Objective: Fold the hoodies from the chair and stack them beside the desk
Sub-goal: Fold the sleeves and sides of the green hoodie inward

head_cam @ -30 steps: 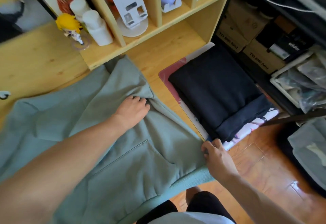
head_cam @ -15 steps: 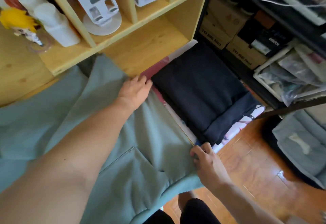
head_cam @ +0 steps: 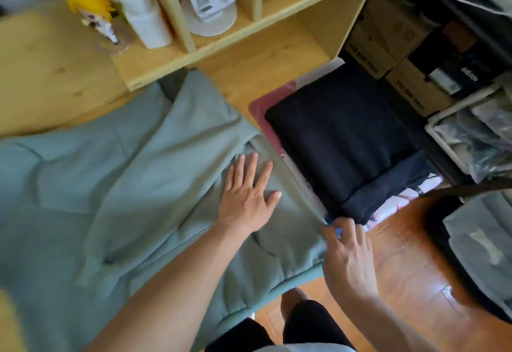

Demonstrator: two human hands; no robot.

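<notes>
Pressing flat, fingers spread: left hand (head_cam: 247, 194) on green hoodie (head_cam: 133, 185) | right hand (head_cam: 347, 254) pinching its right edge | folded black hoodie (head_cam: 343, 141) just right

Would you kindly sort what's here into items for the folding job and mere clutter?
Job: sage-green fleece hoodie; folded black hoodie; left hand; right hand.
Clutter: yellow-haired figurine; white plastic bottle; brown cardboard boxes.

left hand (head_cam: 247, 196): flat, fingers spread | right hand (head_cam: 347, 257): fingers pinching

sage green hoodie (head_cam: 138, 185), black folded hoodie (head_cam: 346, 141), pale wood desk (head_cam: 41, 74).
</notes>
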